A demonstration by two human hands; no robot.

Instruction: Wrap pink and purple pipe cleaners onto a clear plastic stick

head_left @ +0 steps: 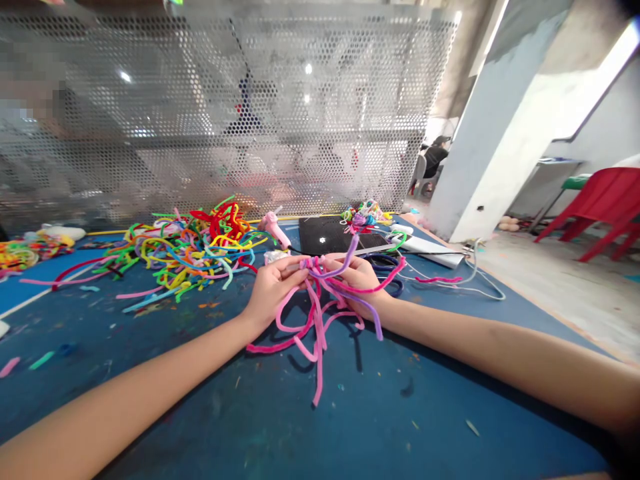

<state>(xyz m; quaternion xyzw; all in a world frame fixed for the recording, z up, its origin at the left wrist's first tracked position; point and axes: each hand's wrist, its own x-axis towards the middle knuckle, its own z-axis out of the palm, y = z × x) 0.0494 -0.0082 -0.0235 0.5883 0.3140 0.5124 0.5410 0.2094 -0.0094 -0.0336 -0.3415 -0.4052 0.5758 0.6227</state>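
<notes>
A bunch of pink, magenta and purple pipe cleaners [319,313] is held up over the blue table, joined at its top between both hands. My left hand [280,287] pinches the joined part from the left, thumb and fingers closed on it. From the right, my right hand [361,280] grips the same bunch, its fingers partly hidden behind the purple and magenta strands. Loose ends curl and hang down below the hands, one pink strand reaching lowest. The fingertips nearly meet at the top of the bunch.
A large heap of coloured pipe cleaners [200,247] lies at the left back. Behind the hands are a pink tool [275,229], a black tablet [333,237] and a smaller colourful pile [367,215]. White cables [483,283] lie right. A perforated metal screen [200,120] borders the table [210,413].
</notes>
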